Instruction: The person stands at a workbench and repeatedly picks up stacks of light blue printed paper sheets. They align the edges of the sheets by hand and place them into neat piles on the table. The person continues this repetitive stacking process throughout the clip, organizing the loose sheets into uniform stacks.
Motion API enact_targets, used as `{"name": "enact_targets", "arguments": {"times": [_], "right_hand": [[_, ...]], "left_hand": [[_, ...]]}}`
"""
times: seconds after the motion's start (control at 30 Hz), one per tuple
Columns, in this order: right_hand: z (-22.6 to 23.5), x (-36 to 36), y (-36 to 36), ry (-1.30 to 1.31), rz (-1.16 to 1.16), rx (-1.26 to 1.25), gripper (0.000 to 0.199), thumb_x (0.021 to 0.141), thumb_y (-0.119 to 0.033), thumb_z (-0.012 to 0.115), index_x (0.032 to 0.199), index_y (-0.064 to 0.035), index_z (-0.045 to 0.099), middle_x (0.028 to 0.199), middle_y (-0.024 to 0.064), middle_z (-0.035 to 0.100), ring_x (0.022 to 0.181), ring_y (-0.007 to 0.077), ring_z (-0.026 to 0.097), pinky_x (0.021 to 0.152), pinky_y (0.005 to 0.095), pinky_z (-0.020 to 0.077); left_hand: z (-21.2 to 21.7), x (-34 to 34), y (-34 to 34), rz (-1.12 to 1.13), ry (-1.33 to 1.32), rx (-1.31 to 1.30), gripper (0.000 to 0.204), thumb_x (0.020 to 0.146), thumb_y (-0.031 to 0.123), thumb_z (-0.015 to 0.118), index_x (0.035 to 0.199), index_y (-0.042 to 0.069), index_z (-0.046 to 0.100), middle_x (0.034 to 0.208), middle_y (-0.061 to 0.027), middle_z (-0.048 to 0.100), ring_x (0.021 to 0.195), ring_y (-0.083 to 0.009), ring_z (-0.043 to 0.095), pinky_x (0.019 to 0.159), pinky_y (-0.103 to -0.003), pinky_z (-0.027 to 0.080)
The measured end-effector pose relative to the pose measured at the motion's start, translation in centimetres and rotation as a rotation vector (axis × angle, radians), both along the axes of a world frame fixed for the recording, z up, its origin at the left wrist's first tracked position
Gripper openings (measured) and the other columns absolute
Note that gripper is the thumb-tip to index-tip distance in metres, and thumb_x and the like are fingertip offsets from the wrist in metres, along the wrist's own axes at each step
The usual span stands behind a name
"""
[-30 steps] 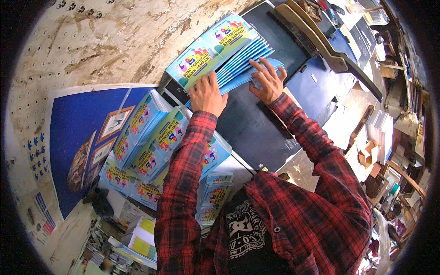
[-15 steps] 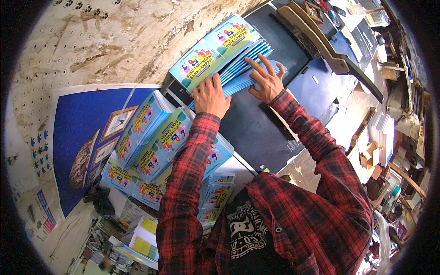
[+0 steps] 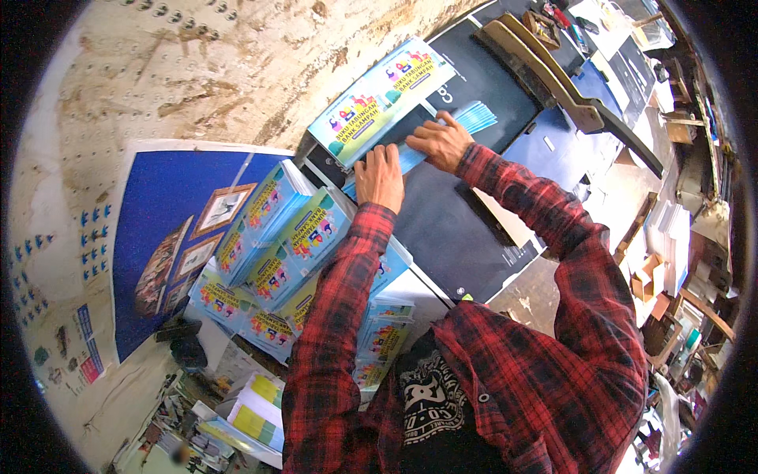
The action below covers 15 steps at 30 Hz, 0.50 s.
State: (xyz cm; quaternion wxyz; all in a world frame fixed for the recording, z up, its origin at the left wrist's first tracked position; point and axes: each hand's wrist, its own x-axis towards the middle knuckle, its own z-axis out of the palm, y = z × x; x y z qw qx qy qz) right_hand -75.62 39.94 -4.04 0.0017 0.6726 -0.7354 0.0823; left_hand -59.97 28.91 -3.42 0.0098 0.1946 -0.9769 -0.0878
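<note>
- Beneath the fingers of both hands lies a narrow light-blue paper sheaf [image 3: 476, 118], on the dark-topped bench [image 3: 442, 233].
- Left hand [image 3: 380, 178]: fingers bent, close together at the sheaf's left part; whether they pinch it, I cannot tell.
- Right hand [image 3: 444, 144]: fingers curled narrow over its middle, grip hidden.
- Just beyond the fingers: printed covers [image 3: 383, 95].
- Left of the fingers: stacked booklets [image 3: 312, 229].

We cannot see the blue booklets' [image 3: 477, 118] stretch beneath the right hand [image 3: 442, 144], nor stacked booklets [image 3: 314, 229] behind the left sleeve [image 3: 335, 308].
</note>
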Motion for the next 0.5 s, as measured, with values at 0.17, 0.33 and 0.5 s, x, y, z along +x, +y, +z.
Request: {"name": "enact_targets", "arguments": {"times": [0.17,0.33,0.5], "right_hand": [[6.1,-1.4,4.4,-0.108,0.045,-0.088,0.028,0.070,-0.012,0.063,0.098,-0.0147,0.059,0.093,0.0010,0.060,0.095,0.0187,0.059,0.089,0.0423,0.0385],[11.9,0.3,6.6,-0.705,-0.553,-0.665,0.034,0.077,-0.004,0.066,0.110,-0.0042,0.058,0.099,0.0100,0.066,0.092,0.0222,0.063,0.081,0.0354,0.0480],[6.4,2.9,-4.7,-1.605,-0.877,-1.383,0.029,0.085,-0.014,0.070,0.110,-0.0052,0.058,0.105,0.0056,0.064,0.089,0.0138,0.060,0.082,0.0297,0.0479]], "left_hand": [[13.6,5.8,0.4,0.055,0.621,0.480,0.074,0.073,0.019,0.078,0.132,-0.001,0.038,0.126,-0.0192,0.048,0.117,-0.0332,0.047,0.100,-0.044,0.035],[22.1,17.5,-0.1,0.393,1.105,0.502,0.058,0.085,0.015,0.061,0.132,-0.006,0.034,0.114,-0.0201,0.054,0.103,-0.0270,0.056,0.096,-0.041,0.041],[22.7,24.8,1.4,0.766,1.028,0.342,0.046,0.092,0.012,0.052,0.133,-0.004,0.036,0.111,-0.0158,0.053,0.105,-0.0249,0.052,0.098,-0.038,0.040]]}}
